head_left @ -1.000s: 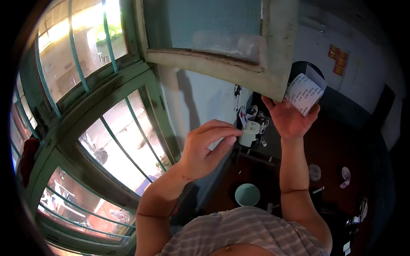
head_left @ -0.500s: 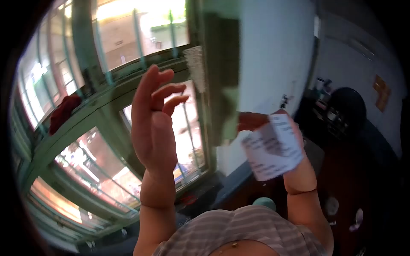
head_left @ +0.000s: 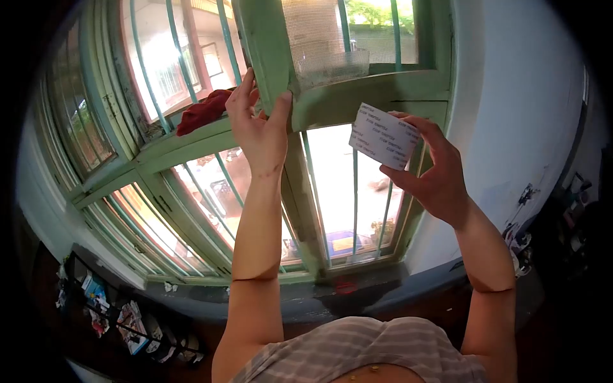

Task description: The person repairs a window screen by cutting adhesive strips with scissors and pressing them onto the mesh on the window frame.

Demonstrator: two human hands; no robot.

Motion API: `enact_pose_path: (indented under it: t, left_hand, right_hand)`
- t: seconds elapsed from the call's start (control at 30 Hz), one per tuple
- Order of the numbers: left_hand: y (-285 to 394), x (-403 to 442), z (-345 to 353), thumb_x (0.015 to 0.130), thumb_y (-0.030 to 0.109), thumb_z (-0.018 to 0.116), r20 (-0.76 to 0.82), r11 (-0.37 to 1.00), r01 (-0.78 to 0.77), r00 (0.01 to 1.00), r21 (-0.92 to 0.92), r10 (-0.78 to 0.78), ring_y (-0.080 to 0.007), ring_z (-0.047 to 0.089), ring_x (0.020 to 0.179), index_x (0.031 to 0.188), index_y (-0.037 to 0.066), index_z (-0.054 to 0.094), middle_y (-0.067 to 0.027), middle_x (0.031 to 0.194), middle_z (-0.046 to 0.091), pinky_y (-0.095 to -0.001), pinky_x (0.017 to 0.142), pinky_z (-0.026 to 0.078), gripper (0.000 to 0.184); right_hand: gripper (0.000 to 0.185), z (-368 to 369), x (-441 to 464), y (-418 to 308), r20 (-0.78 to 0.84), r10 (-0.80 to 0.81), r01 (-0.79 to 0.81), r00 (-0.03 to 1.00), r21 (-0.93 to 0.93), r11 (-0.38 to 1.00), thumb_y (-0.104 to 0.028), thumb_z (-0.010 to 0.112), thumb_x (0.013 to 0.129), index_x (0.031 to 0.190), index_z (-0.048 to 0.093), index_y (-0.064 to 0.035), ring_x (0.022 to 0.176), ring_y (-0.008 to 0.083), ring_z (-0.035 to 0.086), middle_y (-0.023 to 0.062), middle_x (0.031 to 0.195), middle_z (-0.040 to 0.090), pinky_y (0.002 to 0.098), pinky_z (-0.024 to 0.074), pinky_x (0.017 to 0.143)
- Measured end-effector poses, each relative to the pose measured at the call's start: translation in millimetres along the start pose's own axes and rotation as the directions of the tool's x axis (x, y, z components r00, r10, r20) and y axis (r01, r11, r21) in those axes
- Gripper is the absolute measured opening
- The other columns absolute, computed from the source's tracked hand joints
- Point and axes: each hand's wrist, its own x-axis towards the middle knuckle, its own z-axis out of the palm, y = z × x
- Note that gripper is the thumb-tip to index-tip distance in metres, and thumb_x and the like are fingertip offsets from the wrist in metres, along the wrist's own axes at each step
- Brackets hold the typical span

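Observation:
My right hand [head_left: 435,167] pinches a thin white printed card [head_left: 384,136] by its right side, thumb below and fingers behind. Rows of small dark repeated print run across the card, too small to read surely; it is held tilted in front of the lower window pane. My left hand [head_left: 258,124] is raised against the green window frame [head_left: 267,48], its thumb and fingers apart around the upright post. It holds nothing that I can see. Just left of that hand, a dark red cloth [head_left: 205,112] lies bunched on the frame's crossbar.
Teal bars [head_left: 355,204] cross the window panes. A clear plastic tray [head_left: 333,66] stands behind the upper mesh. A white wall [head_left: 504,108] is at right. Down at the left is a dark rack [head_left: 131,325] with papers. A dark ledge [head_left: 306,305] runs below the window.
The view has swung right and closer to the window. My left hand has come up to the frame post. The card, bent and blurred before, now faces me flatter in my right hand.

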Motion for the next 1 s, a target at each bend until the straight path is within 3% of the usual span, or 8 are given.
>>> enact_pose_path:
  t: [0.07,0.23,0.4,0.57,0.7,0.8,0.83,1.0]
  left_hand:
    - [-7.6,4.1,2.3,0.079,0.009,0.066,-0.034,1.0,0.017,0.999,0.014,-0.016,-0.0197,0.048,0.107,0.129,0.006,0.049,-0.009,0.117,0.042,-0.0337,0.087,0.046,0.053]
    - [-16.5,9.7,-0.8,0.082,0.013,0.066,-0.03,0.999,-0.001,1.0,0.05,0.002,-0.0165,0.049,0.1,0.126,0.002,0.051,-0.0094,0.11,0.047,-0.0316,0.084,0.044,0.048]
    - [-4.7,14.2,-3.9,0.082,0.017,0.068,-0.087,0.921,-0.243,0.956,0.306,0.281,-0.0185,0.05,0.09,0.118,0.002,0.057,-0.0089,0.103,0.05,-0.0317,0.082,0.042,0.041]
    - [10.8,22.4,-4.1,0.077,0.011,0.072,0.142,0.536,-0.499,0.809,0.681,0.571,-0.0196,0.053,0.077,0.097,0.013,0.07,-0.0087,0.096,0.053,-0.0301,0.071,0.045,0.021]
    - [11.3,28.0,3.1,0.072,0.009,0.076,0.215,0.447,-0.535,0.78,0.717,0.588,-0.0147,0.055,0.069,0.09,0.01,0.071,-0.0062,0.089,0.054,-0.0258,0.055,0.047,0.019]
    - [1.1,35.0,2.8,0.071,0.01,0.077,0.131,0.645,-0.499,0.838,0.579,0.53,-0.0123,0.055,0.071,0.091,0.009,0.071,-0.0056,0.089,0.054,-0.0234,0.054,0.047,0.021]
    - [11.6,31.9,4.8,0.07,0.011,0.078,0.169,0.564,-0.452,0.859,0.691,0.483,-0.0111,0.055,0.072,0.091,0.008,0.071,-0.0054,0.09,0.054,-0.0228,0.057,0.05,0.021]
    - [2.1,35.7,5.1,0.076,0.009,0.073,0.158,0.571,-0.435,0.869,0.697,0.469,-0.0109,0.055,0.074,0.094,0.008,0.069,-0.0042,0.092,0.053,-0.0224,0.059,0.054,0.018]
  right_hand:
    - [0.061,6.9,4.5,4.1,0.016,0.021,-0.021,1.0,0.033,0.999,-0.004,0.075,0.069,0.122,0.045,-0.0078,0.119,0.0248,0.048,0.0125,0.125,0.052,0.0393,0.0365,0.102]
    - [0.058,20.4,18.6,24.9,-0.078,-0.262,0.24,0.962,-0.218,0.946,-0.012,0.076,0.07,0.12,0.048,-0.0091,0.111,0.0286,0.053,0.011,0.119,0.055,0.0413,0.0427,0.094]
    - [0.071,17.6,9.4,28.9,-0.001,-0.245,0.235,0.969,-0.28,0.931,-0.008,0.078,0.065,0.127,0.044,-0.0079,0.114,0.0297,0.048,0.012,0.122,0.052,0.0415,0.0385,0.096]
    - [0.068,11.7,-10.9,28.4,0.015,-0.179,0.177,0.984,-0.266,0.948,-0.018,0.078,0.066,0.125,0.047,-0.0078,0.104,0.0301,0.052,0.0115,0.11,0.057,0.0425,0.0387,0.092]
    - [0.068,11.0,-40.8,35.0,0.039,-0.069,0.075,0.997,-0.199,0.977,-0.019,0.082,0.061,0.12,0.052,-0.0058,0.103,0.0293,0.05,0.0107,0.11,0.056,0.0406,0.0389,0.09]
    - [0.066,14.0,-62.7,41.4,0.048,-0.008,0.014,0.999,-0.14,0.99,-0.02,0.081,0.061,0.118,0.053,-0.0056,0.105,0.0295,0.05,0.0107,0.111,0.055,0.0405,0.0383,0.091]
    - [0.066,14.0,-68.3,42.6,0.041,-0.001,0.006,0.999,-0.134,0.991,-0.02,0.081,0.061,0.118,0.053,-0.0056,0.105,0.0294,0.05,0.0107,0.111,0.055,0.0404,0.0381,0.091]
    - [0.063,14.1,-77.7,55.7,-0.002,-0.03,0.03,1.0,-0.033,0.999,-0.009,0.079,0.062,0.118,0.052,-0.0064,0.109,0.0291,0.049,0.0106,0.117,0.054,0.0406,0.0373,0.095]
